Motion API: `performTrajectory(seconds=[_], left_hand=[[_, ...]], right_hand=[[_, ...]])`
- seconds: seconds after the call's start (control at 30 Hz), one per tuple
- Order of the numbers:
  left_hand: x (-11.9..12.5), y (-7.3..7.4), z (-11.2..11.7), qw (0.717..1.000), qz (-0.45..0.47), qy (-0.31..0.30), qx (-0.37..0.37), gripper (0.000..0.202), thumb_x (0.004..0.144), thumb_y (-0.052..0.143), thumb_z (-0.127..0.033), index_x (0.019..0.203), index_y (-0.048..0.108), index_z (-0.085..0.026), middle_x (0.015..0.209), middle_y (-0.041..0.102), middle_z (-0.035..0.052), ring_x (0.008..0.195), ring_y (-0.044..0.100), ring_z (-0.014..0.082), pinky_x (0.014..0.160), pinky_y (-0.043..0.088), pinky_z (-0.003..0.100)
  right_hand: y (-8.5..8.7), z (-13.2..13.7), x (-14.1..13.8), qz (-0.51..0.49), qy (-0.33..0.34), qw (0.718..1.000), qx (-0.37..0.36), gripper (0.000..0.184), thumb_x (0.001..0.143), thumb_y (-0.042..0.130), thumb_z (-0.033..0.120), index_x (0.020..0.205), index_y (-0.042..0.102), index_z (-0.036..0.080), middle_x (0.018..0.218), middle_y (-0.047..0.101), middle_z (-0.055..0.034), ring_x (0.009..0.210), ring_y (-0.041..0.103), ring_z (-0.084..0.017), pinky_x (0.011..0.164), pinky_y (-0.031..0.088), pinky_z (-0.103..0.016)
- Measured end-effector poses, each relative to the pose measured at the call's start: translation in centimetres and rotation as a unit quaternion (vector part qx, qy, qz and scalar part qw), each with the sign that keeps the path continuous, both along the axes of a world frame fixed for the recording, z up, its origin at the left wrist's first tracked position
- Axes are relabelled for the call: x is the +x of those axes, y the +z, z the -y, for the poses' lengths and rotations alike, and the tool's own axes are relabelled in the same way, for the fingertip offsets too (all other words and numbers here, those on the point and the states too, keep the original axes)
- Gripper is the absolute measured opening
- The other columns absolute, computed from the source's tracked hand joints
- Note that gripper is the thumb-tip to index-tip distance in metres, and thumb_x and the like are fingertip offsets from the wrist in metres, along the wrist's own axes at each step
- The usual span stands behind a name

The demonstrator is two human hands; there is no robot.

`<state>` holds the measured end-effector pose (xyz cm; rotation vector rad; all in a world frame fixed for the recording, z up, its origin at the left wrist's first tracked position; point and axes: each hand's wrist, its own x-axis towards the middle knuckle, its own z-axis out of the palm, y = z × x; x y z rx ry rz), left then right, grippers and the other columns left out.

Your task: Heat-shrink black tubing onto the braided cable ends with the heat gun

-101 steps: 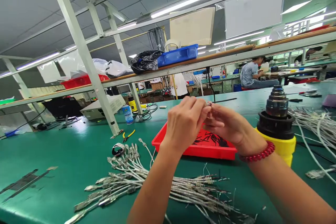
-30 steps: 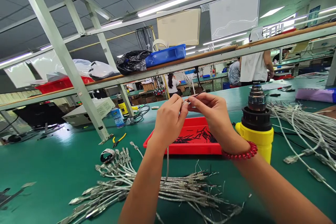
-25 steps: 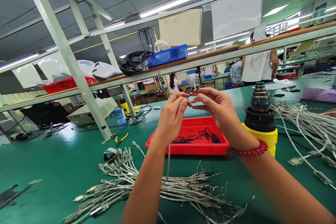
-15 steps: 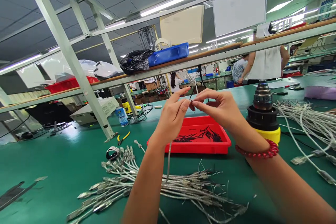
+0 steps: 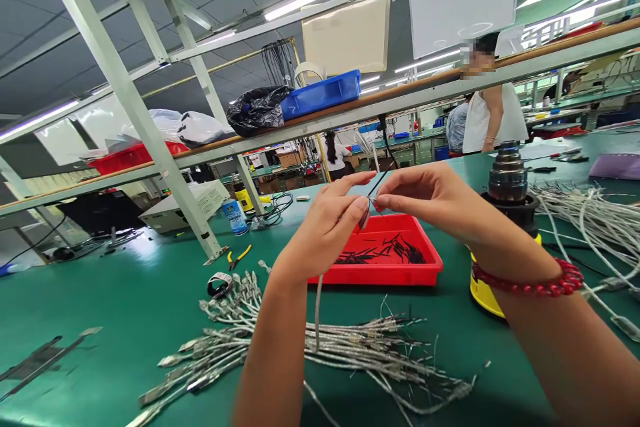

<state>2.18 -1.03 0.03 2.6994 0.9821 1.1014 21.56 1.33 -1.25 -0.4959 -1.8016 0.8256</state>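
Note:
My left hand (image 5: pixel 327 220) is closed on the end of a grey USB cable (image 5: pixel 318 307), whose length hangs below the palm. Thumb and forefinger of my right hand (image 5: pixel 430 203) are pinched together at the fine wires fanning from that cable end, touching or nearly touching the left fingertips. A thin black tube (image 5: pixel 377 184) sticks up between the two hands; which fingers grip it is unclear. Just behind and below the hands is a red tray (image 5: pixel 390 273) with short black tubes (image 5: pixel 407 250) in it. A bundle of clear-jacketed cables (image 5: pixel 340 343) lies in front.
Right of the tray stands a yellow and black heat gun (image 5: pixel 507 180), nozzle up, close to my right forearm. More white cables (image 5: pixel 590 217) lie beyond it. Yellow-handled pliers (image 5: pixel 240 256) and a watch (image 5: pixel 219 285) are at left. A person (image 5: pixel 493 117) stands behind the bench.
My right hand has shifted slightly right and down, its forearm now overlapping the heat gun. The black tube and fine wires show more clearly between the fingers. The standing person has turned.

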Motion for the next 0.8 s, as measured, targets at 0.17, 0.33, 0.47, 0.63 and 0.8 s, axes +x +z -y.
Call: performTrajectory(seconds=[0.17,0.33,0.47,0.63,0.8], left_hand=[[-0.2,0.2,0.0,0.999,-0.025,-0.03,-0.019,0.041,0.1,0.032,-0.031,0.064,0.048,-0.019,0.139,0.054,0.0046,0.126,0.05,0.0216,0.11,0.037,0.043],[-0.3,0.6,0.1,0.995,-0.043,-0.061,-0.066,0.043,0.099,0.031,-0.031,0.06,0.041,-0.018,0.119,0.062,0.0069,0.108,0.057,0.0194,0.099,0.043,0.036],[-0.5,0.5,0.1,0.992,-0.018,-0.069,-0.101,0.042,0.099,0.031,-0.033,0.061,0.04,-0.019,0.082,0.056,0.0035,0.087,0.055,0.0161,0.086,0.043,0.031],[-0.6,0.5,0.3,0.982,0.015,-0.09,-0.166,0.032,0.099,0.032,-0.033,0.074,0.046,-0.019,0.068,0.04,-0.0028,0.06,0.036,0.0108,0.064,0.035,0.029],[-0.6,0.7,0.6,0.981,0.006,-0.089,-0.17,0.03,0.099,0.033,-0.033,0.078,0.048,-0.018,0.071,0.043,-0.0025,0.06,0.035,0.0104,0.065,0.034,0.029]], right_hand=[[-0.2,0.1,0.3,0.011,0.036,0.999,-0.033,0.02,0.068,0.08,0.033,0.073,0.072,0.015,0.069,0.069,-0.0044,0.065,0.063,-0.013,0.06,0.053,-0.023],[-0.2,0.2,0.4,0.002,0.032,0.999,-0.027,0.009,0.068,0.078,0.024,0.069,0.072,0.018,0.065,0.068,-0.0022,0.059,0.061,-0.01,0.055,0.051,-0.021],[0.0,0.5,0.1,-0.063,0.001,0.998,-0.002,0.013,0.065,0.082,0.026,0.072,0.073,0.019,0.071,0.071,-0.0031,0.065,0.065,-0.013,0.058,0.055,-0.022],[0.1,0.9,-1.1,-0.165,0.032,0.985,-0.028,0.02,0.06,0.086,0.029,0.068,0.072,0.017,0.066,0.07,-0.0019,0.06,0.067,-0.013,0.061,0.059,-0.025],[-0.2,0.7,-1.4,-0.18,0.032,0.982,-0.035,0.024,0.065,0.084,0.027,0.086,0.077,0.02,0.067,0.073,-0.0019,0.06,0.07,-0.014,0.06,0.061,-0.024]])
